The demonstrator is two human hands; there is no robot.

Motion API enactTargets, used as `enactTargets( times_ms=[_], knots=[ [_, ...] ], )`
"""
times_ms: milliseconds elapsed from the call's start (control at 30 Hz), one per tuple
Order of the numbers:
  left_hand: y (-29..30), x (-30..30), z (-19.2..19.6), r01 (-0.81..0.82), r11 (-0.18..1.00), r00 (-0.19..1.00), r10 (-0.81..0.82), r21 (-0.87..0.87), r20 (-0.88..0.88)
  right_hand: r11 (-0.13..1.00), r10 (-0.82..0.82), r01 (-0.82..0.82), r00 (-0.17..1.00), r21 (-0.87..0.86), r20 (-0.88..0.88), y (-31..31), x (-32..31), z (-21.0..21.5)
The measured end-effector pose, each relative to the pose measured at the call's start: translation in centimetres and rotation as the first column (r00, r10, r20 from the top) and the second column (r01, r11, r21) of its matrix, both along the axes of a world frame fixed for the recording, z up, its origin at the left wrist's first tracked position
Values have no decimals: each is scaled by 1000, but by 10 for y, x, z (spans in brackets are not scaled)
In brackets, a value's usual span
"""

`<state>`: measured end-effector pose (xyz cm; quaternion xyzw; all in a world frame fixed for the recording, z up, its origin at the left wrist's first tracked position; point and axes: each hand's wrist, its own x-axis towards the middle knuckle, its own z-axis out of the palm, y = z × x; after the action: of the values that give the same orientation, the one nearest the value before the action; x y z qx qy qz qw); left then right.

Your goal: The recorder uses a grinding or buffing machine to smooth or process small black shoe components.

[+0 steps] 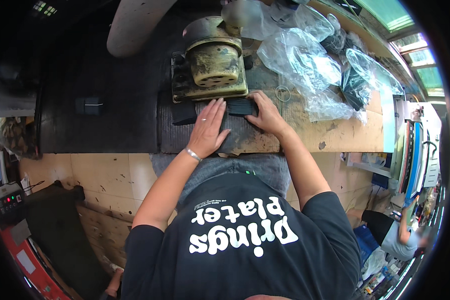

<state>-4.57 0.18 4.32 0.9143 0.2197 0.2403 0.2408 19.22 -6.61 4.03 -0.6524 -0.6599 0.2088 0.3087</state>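
A stack of thin black strips lies on worn cardboard at the table's near side. My right hand grips the right end of the stack, thumb on the near side and fingers on the far side. My left hand lies with its fingers stretched out, fingertips close to the stack's left end; I cannot tell if they touch it. Just beyond both hands stands a stained yellowish machine with a round pot on a rectangular base. Flat black pieces lie left of my left hand.
Crumpled clear plastic bags, some with black contents, cover the table's far right. A pale rounded tube hangs over the far left. On the dark tabletop sits a small black piece. Another person is at the far right.
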Motion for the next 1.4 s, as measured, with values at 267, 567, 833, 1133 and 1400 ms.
enactTargets(
  times_ms=[267,567,833,1133,1400],
  knots=[
    [-15,24,-14,86,991,957,-111,-103,-268,987,163,-161,970,24,-181,-34,-19,-4],
    [-40,43,-29,-73,997,956,61,-31,-287,998,-35,57,887,33,-461,-49,-78,-23],
    [-37,49,-22,-71,990,945,27,-123,-326,992,-12,70,886,109,-463,-49,-62,-35],
    [-32,35,-1,-8,974,978,-41,-227,-206,1000,3,4,880,13,-475,-51,-34,-4],
    [-50,43,-15,-89,996,906,84,5,-415,999,-14,-1,937,-42,-348,-53,-31,-10]
  ],
)
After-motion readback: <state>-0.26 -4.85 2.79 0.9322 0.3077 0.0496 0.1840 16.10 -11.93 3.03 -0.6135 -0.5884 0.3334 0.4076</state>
